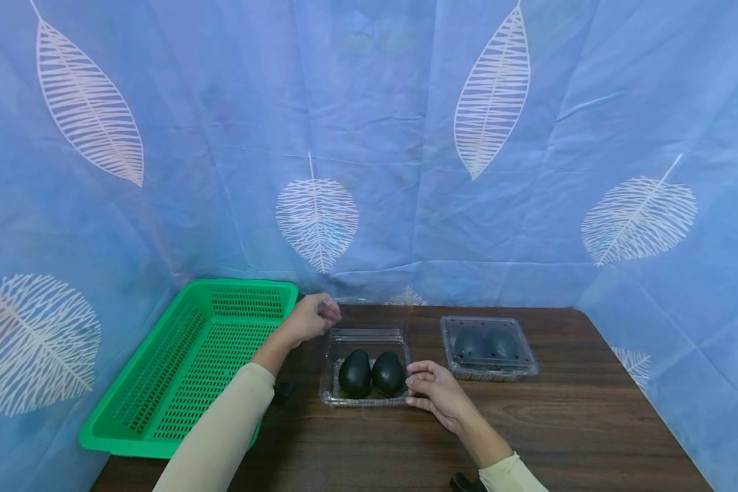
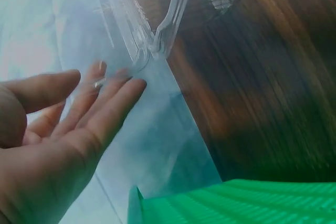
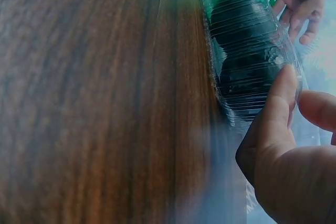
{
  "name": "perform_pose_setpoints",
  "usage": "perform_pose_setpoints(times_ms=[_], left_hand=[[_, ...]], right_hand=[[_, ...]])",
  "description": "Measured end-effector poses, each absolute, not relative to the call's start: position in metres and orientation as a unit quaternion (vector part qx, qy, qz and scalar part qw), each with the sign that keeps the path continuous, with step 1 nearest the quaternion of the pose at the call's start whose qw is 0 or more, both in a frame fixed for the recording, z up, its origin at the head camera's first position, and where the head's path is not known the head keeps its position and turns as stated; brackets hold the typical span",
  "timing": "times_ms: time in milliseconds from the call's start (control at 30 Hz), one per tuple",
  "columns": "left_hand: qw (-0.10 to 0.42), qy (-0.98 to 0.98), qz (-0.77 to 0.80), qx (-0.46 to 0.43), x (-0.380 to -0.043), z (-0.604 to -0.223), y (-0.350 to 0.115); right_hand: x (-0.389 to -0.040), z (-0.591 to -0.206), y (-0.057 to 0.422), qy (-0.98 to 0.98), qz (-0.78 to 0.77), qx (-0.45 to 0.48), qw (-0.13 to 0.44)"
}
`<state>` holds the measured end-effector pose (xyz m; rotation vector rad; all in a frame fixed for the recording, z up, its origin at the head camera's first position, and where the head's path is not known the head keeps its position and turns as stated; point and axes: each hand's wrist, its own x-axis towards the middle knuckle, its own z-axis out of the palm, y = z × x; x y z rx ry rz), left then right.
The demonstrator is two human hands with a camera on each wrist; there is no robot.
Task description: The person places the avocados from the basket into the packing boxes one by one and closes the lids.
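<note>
Two dark green avocados (image 1: 354, 374) lie side by side in a clear plastic clamshell box (image 1: 364, 403) on the table. Its transparent lid (image 1: 372, 316) stands raised at the back. My left hand (image 1: 310, 316) is at the lid's left edge, thumb apart from the loosely extended fingers; the left wrist view shows these fingertips (image 2: 137, 86) right by the clear plastic. At the box's right side, my right hand (image 1: 438, 395) holds the rim, a finger along the outer wall and the thumb (image 3: 317, 109) over the edge.
A second clamshell box (image 1: 488, 372), lid down over two avocados, sits to the right. On the left stands a green perforated plastic basket (image 1: 138, 447). A blue curtain (image 1: 381, 225) with white leaf prints hangs behind the brown wooden table (image 1: 578, 410).
</note>
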<state>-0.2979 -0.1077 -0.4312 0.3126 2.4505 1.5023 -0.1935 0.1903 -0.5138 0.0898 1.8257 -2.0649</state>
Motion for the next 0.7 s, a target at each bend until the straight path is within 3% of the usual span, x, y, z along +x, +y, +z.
perform_pose_setpoints(times_ms=[467,700], left_hand=[[0.193,0.851,0.418,0.255,-0.290,-0.423,-0.119],[0.218,0.830,0.445,0.255,-0.288,-0.422,-0.123]], right_hand=[[-0.193,-0.515,0.193,0.642,-0.740,0.033,0.197],[-0.195,-0.514,0.193,0.645,-0.737,0.044,0.196]])
